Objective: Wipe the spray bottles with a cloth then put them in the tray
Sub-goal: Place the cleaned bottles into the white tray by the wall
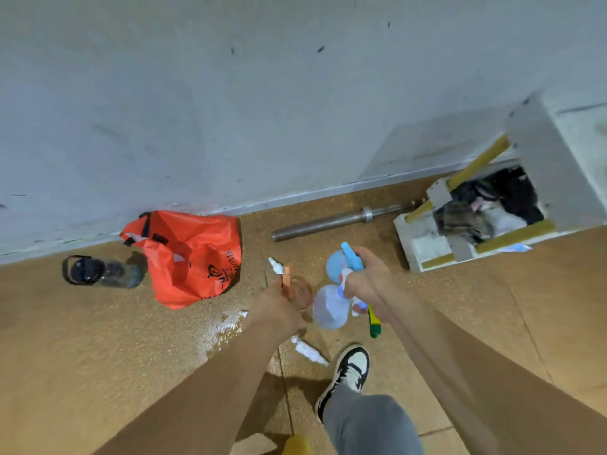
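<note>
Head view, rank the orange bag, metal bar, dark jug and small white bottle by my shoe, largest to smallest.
1. Orange bag.
2. Metal bar and dark jug: too close to rank, the bar longer, the jug bulkier.
3. Small white bottle.

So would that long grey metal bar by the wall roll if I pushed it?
Likely yes: the long grey metal bar is round and lies flat on the floor. It looks solid, so probably heavy and stiff. The wall behind would stop it.

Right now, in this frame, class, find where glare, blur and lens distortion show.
Head view: glare whitens the wet floor patch; motion blur smears the blue-trigger bottle gripped by the right hand and the orange-trigger bottle gripped by the left hand; the wide lens bows the wall's base.
</note>
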`<state>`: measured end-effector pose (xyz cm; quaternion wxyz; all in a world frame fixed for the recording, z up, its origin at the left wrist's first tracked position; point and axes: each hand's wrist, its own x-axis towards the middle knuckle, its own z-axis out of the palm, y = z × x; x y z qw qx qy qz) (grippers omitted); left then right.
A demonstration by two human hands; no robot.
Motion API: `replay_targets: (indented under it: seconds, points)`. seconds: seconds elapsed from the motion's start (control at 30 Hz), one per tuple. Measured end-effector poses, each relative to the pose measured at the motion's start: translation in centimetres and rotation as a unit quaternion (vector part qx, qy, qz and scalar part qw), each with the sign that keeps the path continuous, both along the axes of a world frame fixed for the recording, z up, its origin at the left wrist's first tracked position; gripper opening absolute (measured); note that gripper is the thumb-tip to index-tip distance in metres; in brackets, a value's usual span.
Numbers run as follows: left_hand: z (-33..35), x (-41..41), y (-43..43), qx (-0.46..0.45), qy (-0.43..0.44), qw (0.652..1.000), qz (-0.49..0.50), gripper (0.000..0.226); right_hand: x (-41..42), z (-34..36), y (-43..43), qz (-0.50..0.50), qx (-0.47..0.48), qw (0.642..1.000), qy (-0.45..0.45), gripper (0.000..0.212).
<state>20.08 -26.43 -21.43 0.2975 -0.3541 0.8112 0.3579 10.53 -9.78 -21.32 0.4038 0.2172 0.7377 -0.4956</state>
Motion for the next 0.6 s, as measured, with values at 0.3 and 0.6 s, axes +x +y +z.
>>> replay_targets:
  seconds: [0.3, 0.6]
  points:
    - [22.5, -8.5, 8.4, -0.009, 0.142, 0.988, -0.066, 0.044, -6.5, 21.5, 9.6, -0.015, -0.05, 0.997, 0.052, 0.065]
    - [34.3, -18.8, 16.6, 0.004, 0.254, 0.956, -0.147, 0.032, -12.5, 34.0, 17.1, -0.093, -0.068, 0.99, 0.08, 0.092]
